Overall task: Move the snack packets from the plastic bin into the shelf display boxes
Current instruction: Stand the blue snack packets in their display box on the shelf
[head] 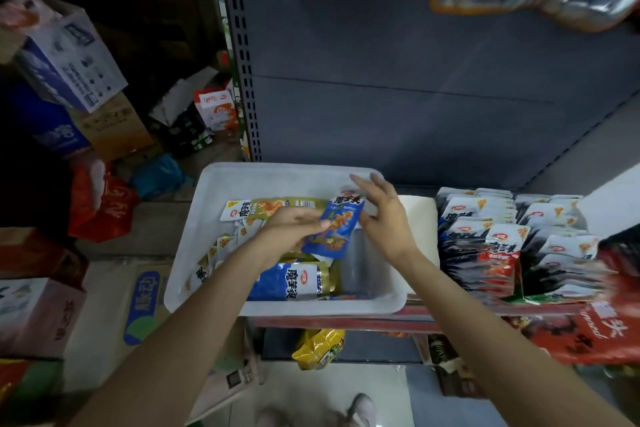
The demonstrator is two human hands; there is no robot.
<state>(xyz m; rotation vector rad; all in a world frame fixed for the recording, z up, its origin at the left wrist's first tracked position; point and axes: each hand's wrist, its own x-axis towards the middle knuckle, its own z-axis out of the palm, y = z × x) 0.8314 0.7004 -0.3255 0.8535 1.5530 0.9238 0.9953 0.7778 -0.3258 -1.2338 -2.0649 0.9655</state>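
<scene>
Grey shop shelving [415,80] backs a white plastic bin [287,173] of snack packets. Left hand [294,224] pinches a blue packet [337,230] above the bin; right hand [382,215] hovers beside it, fingers straight. Picking seems underway; next it must travel right to the display boxes [502,236].

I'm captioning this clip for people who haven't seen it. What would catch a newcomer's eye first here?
Two bare forearms reach into the centre, where the left hand holds a blue snack packet above the white plastic bin, with the right hand open beside it. More packets lie loose in the bin. To the right, display boxes stand packed with upright packets.
</scene>
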